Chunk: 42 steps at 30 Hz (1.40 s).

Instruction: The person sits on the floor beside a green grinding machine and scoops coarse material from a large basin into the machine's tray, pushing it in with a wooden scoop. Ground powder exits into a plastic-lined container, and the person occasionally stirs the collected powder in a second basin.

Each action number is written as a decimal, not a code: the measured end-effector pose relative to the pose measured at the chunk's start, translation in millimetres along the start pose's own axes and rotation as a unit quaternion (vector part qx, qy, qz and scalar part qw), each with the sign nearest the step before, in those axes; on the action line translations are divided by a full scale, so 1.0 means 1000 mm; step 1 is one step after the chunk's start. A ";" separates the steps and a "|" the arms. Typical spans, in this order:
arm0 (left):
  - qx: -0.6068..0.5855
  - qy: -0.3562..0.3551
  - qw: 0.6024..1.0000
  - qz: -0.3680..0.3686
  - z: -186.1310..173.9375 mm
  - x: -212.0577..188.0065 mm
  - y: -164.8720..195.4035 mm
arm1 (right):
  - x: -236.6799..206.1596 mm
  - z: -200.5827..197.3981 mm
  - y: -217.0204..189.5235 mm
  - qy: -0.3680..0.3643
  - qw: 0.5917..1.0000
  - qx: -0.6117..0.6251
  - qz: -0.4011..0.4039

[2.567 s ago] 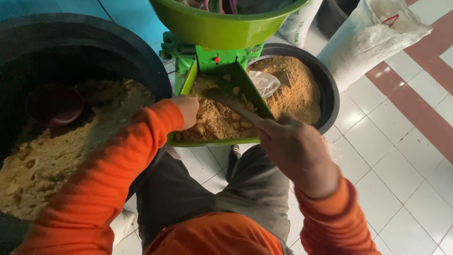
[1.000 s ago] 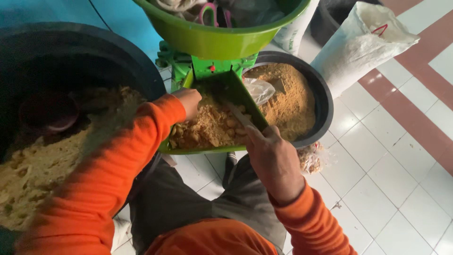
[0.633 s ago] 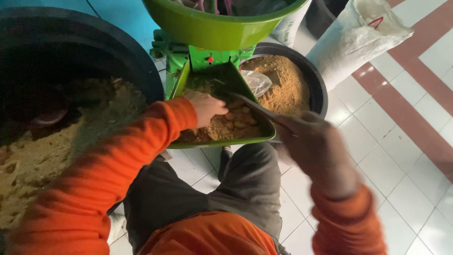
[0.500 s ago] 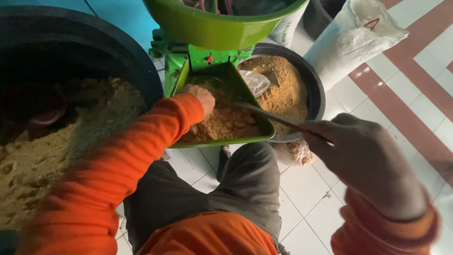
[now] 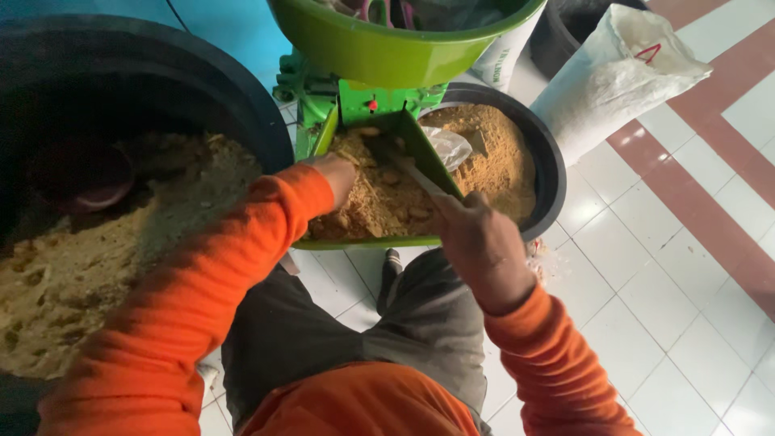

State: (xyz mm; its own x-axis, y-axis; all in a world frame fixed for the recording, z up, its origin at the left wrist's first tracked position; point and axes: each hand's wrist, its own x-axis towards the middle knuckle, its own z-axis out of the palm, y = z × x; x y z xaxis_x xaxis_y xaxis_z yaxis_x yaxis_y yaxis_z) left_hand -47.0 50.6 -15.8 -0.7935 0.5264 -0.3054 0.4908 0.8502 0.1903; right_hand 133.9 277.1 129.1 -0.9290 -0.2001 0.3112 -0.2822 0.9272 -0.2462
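R hand is clamping a thin stick, pointing to 11 o'clock, w/ L hand pressing crumbly mash; L grip can't tell. Mash is probably handling soft, loose; scoop from underneath.

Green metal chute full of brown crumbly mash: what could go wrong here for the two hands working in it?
1. The left hand is buried in the brown crumbly mash near the green machine's outlet; fingers might get caught.
2. The right hand pokes a thin stick towards that outlet; it could jam or slip.
3. Mash may spill over the green metal chute onto the white tiled floor.
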 end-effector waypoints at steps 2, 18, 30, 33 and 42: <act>-0.004 0.028 1.000 0.008 0.001 -0.005 0.003 | -0.004 0.011 -0.001 0.004 1.000 -0.004 0.016; -0.026 0.054 0.998 0.033 0.033 -0.004 -0.011 | -0.005 -0.020 -0.003 0.007 0.998 0.025 -0.049; -0.087 -0.017 0.995 -0.053 -0.001 -0.022 0.004 | -0.009 0.020 -0.042 -0.001 1.000 0.007 -0.008; -0.099 -0.058 0.992 -0.060 -0.010 -0.024 0.006 | -0.015 0.030 -0.039 0.042 0.999 0.015 -0.023; 0.002 -0.046 0.999 -0.011 0.001 0.004 0.000 | 0.007 0.041 -0.028 0.055 0.997 0.037 -0.042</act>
State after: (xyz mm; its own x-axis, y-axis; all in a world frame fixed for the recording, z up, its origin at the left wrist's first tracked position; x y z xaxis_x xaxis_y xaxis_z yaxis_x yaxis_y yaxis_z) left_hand -49.5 52.9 -18.3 -0.7681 0.5049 -0.3938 0.4746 0.8618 0.1791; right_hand 125.2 237.0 100.9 -0.8708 -0.2353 0.4316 -0.3775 0.8824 -0.2806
